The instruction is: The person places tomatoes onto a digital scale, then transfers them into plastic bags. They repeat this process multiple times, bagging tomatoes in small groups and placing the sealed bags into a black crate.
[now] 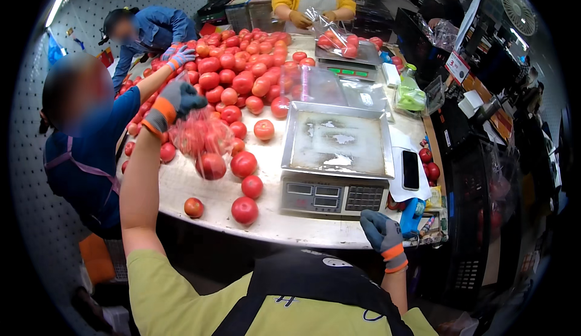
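My left hand (174, 102), in a grey glove with an orange cuff, grips the top of a clear plastic bag (199, 138) with several red tomatoes inside. The bag hangs over the table's left part, partly blurred. Curled in on itself, my right hand (383, 236) wears a matching glove and rests by the table's front edge; nothing shows in it. Just beyond it stands a digital scale (313, 196) with a bare, worn metal pan. A large heap of tomatoes (243, 82) covers the back left, and a few loose tomatoes (244, 210) lie near the front.
Two people lean in from the left, their gloved hands (174, 54) at the heap. Opposite, another person handles a bagged lot of tomatoes (338, 43) on a second scale (349, 70). A smartphone (410, 170) lies on white paper right of my scale. Black crates (467, 218) stand right.
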The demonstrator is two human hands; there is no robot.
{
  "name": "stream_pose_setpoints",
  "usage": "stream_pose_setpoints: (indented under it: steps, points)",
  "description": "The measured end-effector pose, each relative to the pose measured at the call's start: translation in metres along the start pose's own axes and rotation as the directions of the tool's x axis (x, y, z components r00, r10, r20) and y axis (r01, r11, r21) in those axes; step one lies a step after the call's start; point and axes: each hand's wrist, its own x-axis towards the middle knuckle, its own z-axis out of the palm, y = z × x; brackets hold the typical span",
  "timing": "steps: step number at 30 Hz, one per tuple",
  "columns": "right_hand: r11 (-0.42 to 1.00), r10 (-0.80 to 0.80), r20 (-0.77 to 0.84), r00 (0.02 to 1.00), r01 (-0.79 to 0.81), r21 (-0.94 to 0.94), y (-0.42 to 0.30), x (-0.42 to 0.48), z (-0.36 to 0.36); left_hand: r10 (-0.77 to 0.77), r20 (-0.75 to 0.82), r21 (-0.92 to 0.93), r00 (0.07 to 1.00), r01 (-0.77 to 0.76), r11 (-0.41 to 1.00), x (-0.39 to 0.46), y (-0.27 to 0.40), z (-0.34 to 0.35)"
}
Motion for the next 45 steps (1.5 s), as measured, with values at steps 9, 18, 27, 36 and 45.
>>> stream_pose_setpoints:
  steps: [9,18,27,36,45]
  points:
    - [1.000,0.020,-0.066,0.998,-0.020,0.008,0.012,-0.014,-0.005,0.257,-0.032,-0.578,0.966,-0.228,0.783,0.037,0.142,0.036]
    - [0.997,0.082,-0.045,0.996,-0.081,0.017,0.008,-0.014,-0.019,0.279,0.157,-0.706,0.947,-0.089,0.702,0.045,0.156,0.164]
    - [0.982,0.187,0.016,0.982,-0.186,-0.044,0.027,-0.017,-0.015,0.309,0.249,-0.264,0.918,-0.243,0.933,-0.006,0.102,0.142]
    - [0.997,0.043,0.053,0.998,-0.040,-0.064,0.023,0.008,-0.002,0.203,-0.562,-0.268,0.802,-0.408,0.873,-0.058,0.039,0.139]
    - [0.982,-0.054,-0.115,0.992,0.032,-0.187,0.027,0.053,-0.016,-0.169,0.012,-0.992,0.986,0.033,0.125,-0.060,-0.027,0.162]
